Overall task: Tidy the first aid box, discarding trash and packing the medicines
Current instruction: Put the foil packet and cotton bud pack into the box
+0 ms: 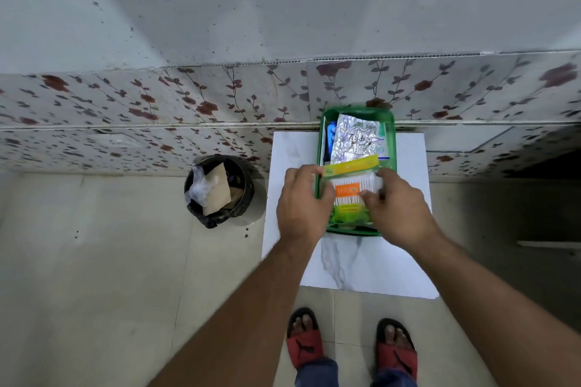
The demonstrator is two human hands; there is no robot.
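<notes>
A green plastic first aid box [389,122] stands on a white marble-patterned table top [361,264] against the tiled wall. Inside it lie a silver foil medicine strip [353,140], something blue at the left, and a white pack partly hidden at the right. Over the box's near half I hold a pack of cotton swabs [349,185] with a yellow-green header. My left hand [303,201] grips its left end. Gripping its right side is my right hand [399,207].
A small dark trash bin [242,198] stands on the floor left of the table, holding crumpled clear plastic and brown paper. The floral tiled wall runs behind. My feet in red sandals [306,342] are below the table's front edge.
</notes>
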